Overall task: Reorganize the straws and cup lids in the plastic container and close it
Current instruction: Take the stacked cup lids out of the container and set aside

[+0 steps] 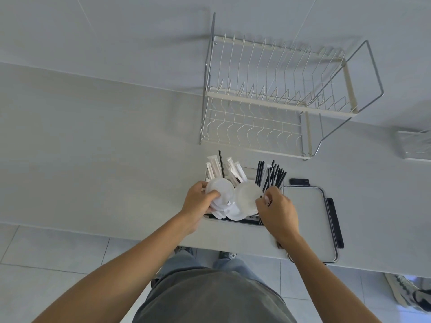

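Nearest, the plastic container (pixel 233 222) is seen on the counter (pixel 93 148) close to its front edge, open. A stack of cup lids (pixel 220 194) inside it is gripped by the left hand (pixel 198 203), thumb over the top. Black straws (pixel 271 177) are pinched by the right hand (pixel 277 210) at the container's right side. The container lid (pixel 307 217) lies flat just beside it. White wrapped straws (pixel 215 170) stand at the back. Beyond, a dish rack (pixel 279 99) is noted.
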